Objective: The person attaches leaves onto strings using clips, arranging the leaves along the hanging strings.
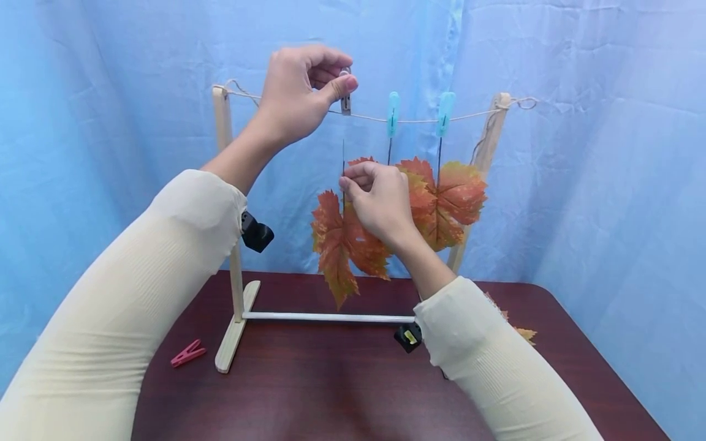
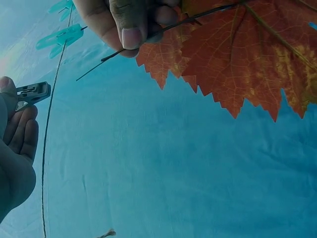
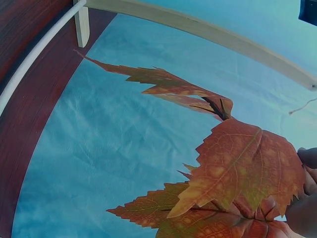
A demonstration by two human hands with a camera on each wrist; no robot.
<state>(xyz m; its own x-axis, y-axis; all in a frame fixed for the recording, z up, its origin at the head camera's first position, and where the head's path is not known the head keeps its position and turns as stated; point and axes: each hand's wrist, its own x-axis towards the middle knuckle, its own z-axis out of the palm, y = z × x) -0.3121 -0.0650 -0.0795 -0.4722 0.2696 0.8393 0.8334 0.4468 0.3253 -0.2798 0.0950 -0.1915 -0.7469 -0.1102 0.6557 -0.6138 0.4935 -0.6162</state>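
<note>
My left hand (image 1: 298, 92) pinches a grey clothespin (image 1: 345, 105) between thumb and fingers, up at the string (image 1: 364, 117). In the left wrist view the tip of the clothespin (image 2: 34, 93) is right beside the string; whether it touches is unclear. Lower down, my right hand (image 1: 386, 199) pinches the dark stem (image 2: 198, 18) of an orange-red artificial leaf (image 1: 336, 245). The bare stem end points up below the clothespin, apart from it. Two teal clothespins, one at the middle (image 1: 393, 114) and one farther right (image 1: 445, 114), hold other leaves (image 1: 463, 193) by their stems.
The string runs between two wooden posts (image 1: 222, 119), joined low down by a white rod (image 1: 331, 317). A pink clothespin (image 1: 188, 353) lies on the dark red table (image 1: 309, 380) at left. Another leaf (image 1: 526, 334) shows partly behind the right sleeve. Blue curtains hang behind.
</note>
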